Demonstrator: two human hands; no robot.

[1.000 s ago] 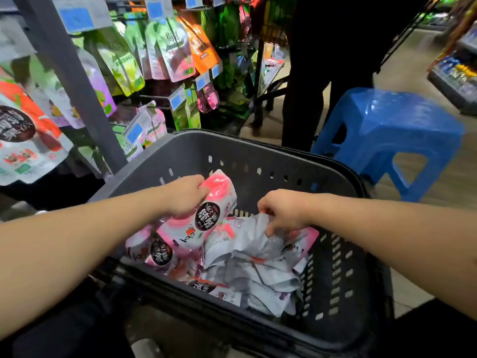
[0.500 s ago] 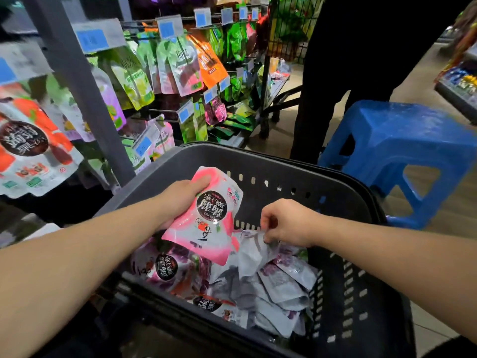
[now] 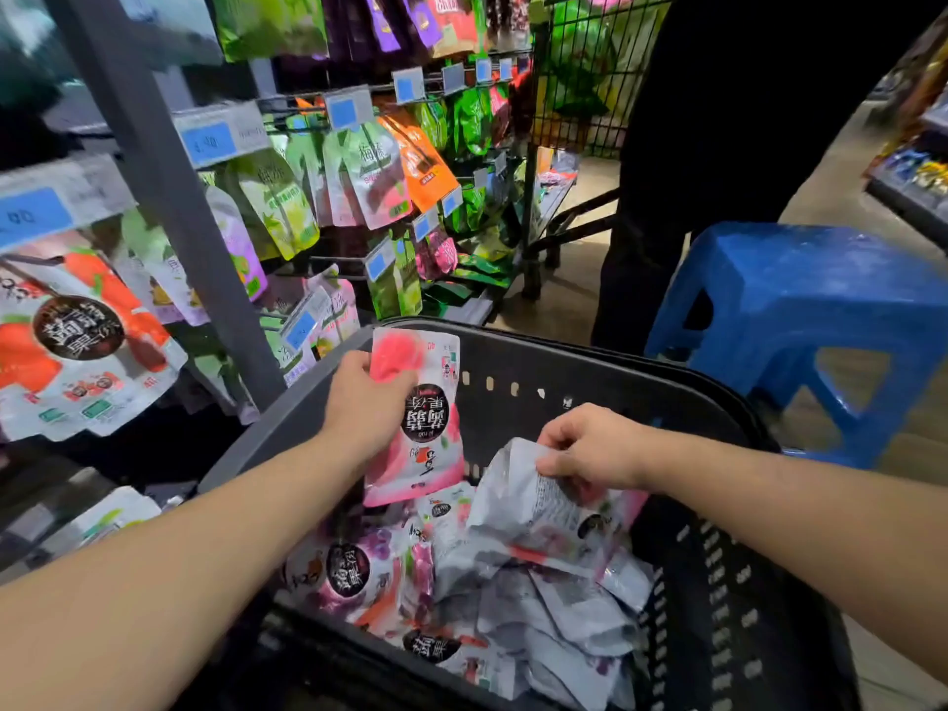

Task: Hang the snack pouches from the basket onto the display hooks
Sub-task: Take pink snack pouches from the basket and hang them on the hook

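A glossy pink snack pouch with a round black label (image 3: 418, 418) is held upright above the dark grey perforated plastic basket (image 3: 590, 372), the left hand (image 3: 367, 402) closed around its left edge. The right hand (image 3: 590, 449) pinches the top of a crumpled silver-white pouch (image 3: 533, 505), seemingly back side up, on the pile of pouches in the basket. To the left, the metal display hooks (image 3: 308, 102) carry hanging green, orange and white packets, and a blue plastic stool (image 3: 800, 310) stands right of the basket.

Two bare forearms are seen entering from the lower corners of the frame. No sleeves, watch, rings or bracelets are worn on either. The left hand (image 3: 367, 402) and the right hand (image 3: 590, 446) are uncovered, with no gloves, and short, unpainted nails are shown.
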